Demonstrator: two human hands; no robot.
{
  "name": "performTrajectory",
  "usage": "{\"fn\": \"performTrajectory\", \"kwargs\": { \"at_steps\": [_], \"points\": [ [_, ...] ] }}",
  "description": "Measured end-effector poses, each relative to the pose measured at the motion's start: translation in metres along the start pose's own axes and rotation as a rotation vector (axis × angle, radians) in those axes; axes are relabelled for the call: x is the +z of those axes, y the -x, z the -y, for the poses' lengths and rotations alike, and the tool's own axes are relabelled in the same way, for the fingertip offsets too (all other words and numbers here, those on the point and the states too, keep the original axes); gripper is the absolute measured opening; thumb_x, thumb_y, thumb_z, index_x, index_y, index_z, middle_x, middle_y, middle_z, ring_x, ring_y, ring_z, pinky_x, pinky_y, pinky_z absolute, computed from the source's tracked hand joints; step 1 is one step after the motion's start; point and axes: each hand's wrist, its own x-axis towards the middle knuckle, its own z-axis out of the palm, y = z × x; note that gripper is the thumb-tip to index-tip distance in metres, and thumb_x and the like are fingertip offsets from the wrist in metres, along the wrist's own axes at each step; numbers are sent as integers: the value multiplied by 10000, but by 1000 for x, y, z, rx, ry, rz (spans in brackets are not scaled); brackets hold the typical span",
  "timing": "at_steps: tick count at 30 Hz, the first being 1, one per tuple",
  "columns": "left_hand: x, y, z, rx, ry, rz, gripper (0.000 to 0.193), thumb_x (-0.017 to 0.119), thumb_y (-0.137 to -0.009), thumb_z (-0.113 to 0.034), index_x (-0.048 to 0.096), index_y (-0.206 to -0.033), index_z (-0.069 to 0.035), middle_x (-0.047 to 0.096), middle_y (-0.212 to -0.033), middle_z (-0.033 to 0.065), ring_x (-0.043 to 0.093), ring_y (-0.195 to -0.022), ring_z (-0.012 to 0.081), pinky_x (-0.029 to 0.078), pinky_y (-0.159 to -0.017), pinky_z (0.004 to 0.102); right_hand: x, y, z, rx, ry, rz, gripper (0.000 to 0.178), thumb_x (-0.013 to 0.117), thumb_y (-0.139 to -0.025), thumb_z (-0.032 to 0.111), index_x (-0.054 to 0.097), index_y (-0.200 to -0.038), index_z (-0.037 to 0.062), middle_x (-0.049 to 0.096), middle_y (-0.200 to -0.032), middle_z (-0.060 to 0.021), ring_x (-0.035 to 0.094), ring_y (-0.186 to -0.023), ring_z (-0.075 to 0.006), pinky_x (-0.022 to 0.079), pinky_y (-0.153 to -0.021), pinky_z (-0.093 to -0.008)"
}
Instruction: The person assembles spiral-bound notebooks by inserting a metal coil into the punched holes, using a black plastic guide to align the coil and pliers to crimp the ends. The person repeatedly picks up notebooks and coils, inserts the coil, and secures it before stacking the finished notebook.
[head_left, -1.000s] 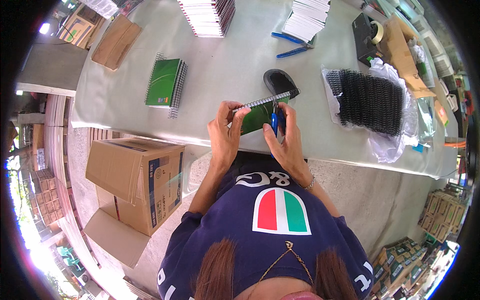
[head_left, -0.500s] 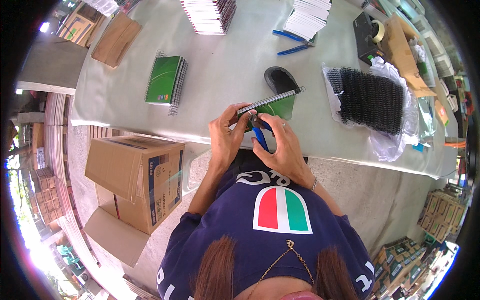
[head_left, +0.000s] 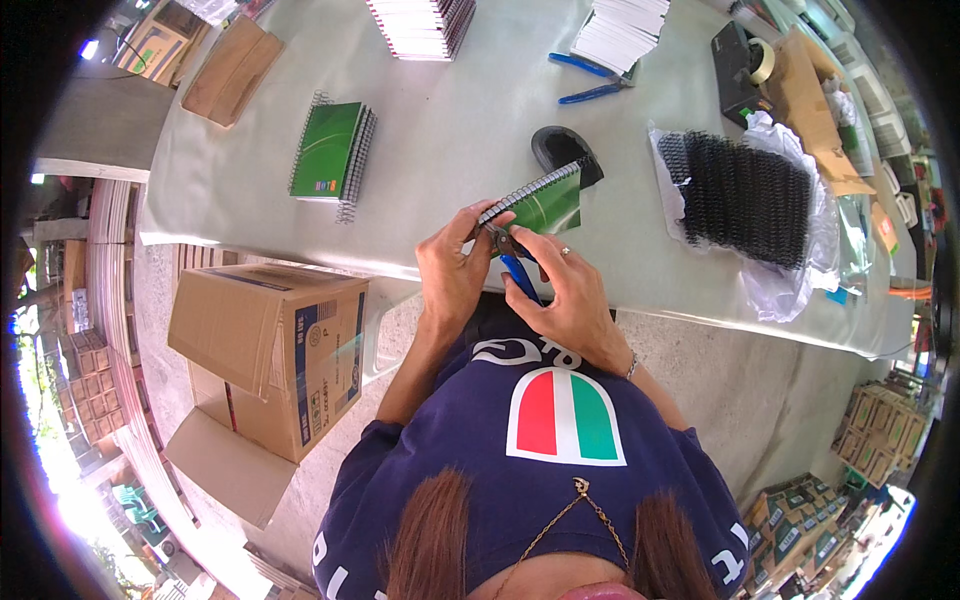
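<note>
Carton [head_left: 265, 350], brown cardboard with flaps spread, stands at the left, below the edge of the table [head_left: 430, 130]. On the tabletop, far left, lies a flat brown slab [head_left: 232, 70]. To its right, nearer the person, rests a pile of green notebooks [head_left: 328, 150], wire coils showing along both long sides. Farther back stands a tall stack of books [head_left: 420, 30], white page edges outward.

Left hand [head_left: 455, 270]: thumb and fingers pinched together on the lower-left end of a spiral-bound notebook [head_left: 548, 208]. This notebook is positioned over the near table edge, tilted, its green cover visible and its coil [head_left: 535, 188] rising toward the upper right. Right hand [head_left: 575, 300]: fingers curled around blue-handled pliers [head_left: 518, 275], head directed at the lower-left coil end, beside the left thumb. Opening of the plier tips: cannot be determined.

Behind the notebook's upper-right end lies a black oval item [head_left: 562, 150], partly covered. Farther back, a second pair of pliers [head_left: 590, 97] rests with handles apart, next to a white-paged stack [head_left: 620, 35]. At the right, black coils [head_left: 740, 200] lie massed on white plastic wrap [head_left: 785, 295]; behind them stands a black tape dispenser [head_left: 735, 75].
</note>
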Motion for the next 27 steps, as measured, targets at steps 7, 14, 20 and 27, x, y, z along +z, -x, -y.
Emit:
{"fn": "performTrajectory", "kwargs": {
  "at_steps": [7,14,20,27],
  "points": [
    [4,3,1,60,-45,-26,284,594,-901,80,670,-1168,20,760,-1004,130,748,-859,185,593,-747,292,0,0,0,1,-20,8,480,711,-841,144,563,-1281,19,670,-1063,-181,669,-937,-364,550,-777,-440],
    [8,4,6,193,-147,-79,316,598,-896,80,668,-1191,-10,760,-1011,118,747,-818,184,587,-718,293,-6,2,3,262,-542,128,405,667,-912,174,548,-1270,27,668,-1014,-162,652,-758,-258,509,-631,-319],
    [9,8,4,98,-45,-63,307,623,-906,48,666,-1203,-18,756,-1010,116,728,-777,161,581,-679,286,-33,-7,6,747,-1694,405,344,585,-990,225,493,-1238,6,621,-992,-105,552,-726,-117,440,-619,-243],
    [-24,0,-19,-139,-42,-109,243,738,-896,-79,711,-1118,15,682,-780,31,565,-682,57,500,-624,245,-50,4,-33,353,-564,187,401,677,-942,230,531,-1261,36,620,-1021,-61,568,-854,-116,474,-775,-258]
  ]
}}
